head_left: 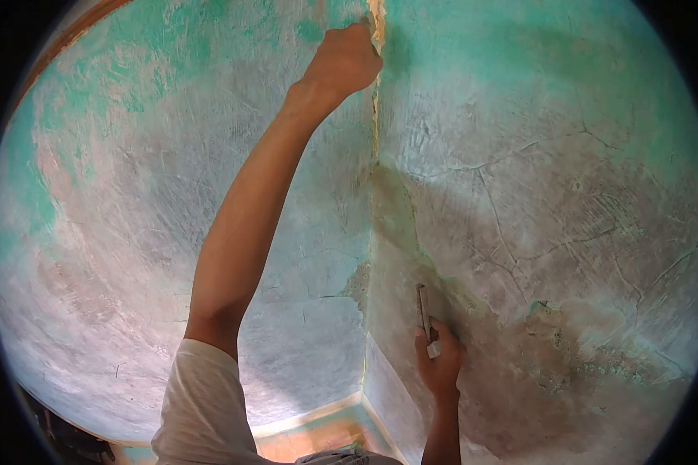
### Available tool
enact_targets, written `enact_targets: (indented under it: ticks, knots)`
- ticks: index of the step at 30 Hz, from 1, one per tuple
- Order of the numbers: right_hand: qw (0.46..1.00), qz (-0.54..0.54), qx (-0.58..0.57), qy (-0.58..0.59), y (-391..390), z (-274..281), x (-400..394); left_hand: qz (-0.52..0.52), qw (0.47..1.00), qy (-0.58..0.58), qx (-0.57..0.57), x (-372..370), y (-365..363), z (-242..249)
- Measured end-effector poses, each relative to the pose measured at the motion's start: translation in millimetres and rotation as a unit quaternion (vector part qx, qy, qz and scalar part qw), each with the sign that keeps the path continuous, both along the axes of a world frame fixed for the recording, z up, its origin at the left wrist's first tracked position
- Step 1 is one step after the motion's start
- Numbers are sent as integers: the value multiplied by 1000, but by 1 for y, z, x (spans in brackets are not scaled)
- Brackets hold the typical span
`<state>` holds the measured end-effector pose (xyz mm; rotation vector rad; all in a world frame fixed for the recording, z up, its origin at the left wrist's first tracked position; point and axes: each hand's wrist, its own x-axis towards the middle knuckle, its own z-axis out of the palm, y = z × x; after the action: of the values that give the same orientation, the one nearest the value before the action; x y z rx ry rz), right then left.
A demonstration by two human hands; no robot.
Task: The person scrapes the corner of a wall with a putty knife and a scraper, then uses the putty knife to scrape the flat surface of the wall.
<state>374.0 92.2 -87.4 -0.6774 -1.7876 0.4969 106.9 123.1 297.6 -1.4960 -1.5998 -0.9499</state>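
My left hand (345, 60) is raised at the corner (376, 101) where two walls meet, its fingers closed against a yellowish, broken strip of filler. Whatever it may hold is hidden behind the knuckles. Lower down, in front of the right wall, my right hand (442, 360) grips a narrow, flat scraper-like tool (423, 308), seen nearly edge-on and pointing upward. Its exact kind does not show clearly.
The left wall (155, 178) has worn green paint above grey, scraped plaster. Cracks and rough, chipped patches mark the right wall (551, 232). A pale skirting edge (310, 415) borders the tan floor (302, 443) below. Brown trim (70, 35) curves along the upper left.
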Motion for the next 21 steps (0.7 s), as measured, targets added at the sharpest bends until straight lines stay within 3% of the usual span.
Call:
enact_targets:
  ticks: [6,9,12,21]
  knots:
    - [1000,-1,14,-3,1,-1,-1,-37,997,17,71,-24,-9,-34]
    - [1000,8,10,-5,2,1,-1,-42,996,-12,73,-23,9,-28]
    - [1000,5,3,2,2,0,-1,-15,999,-32,4,2,3,-13]
    - [1000,3,16,-2,3,-4,-2,-7,997,18,73,-11,4,-27]
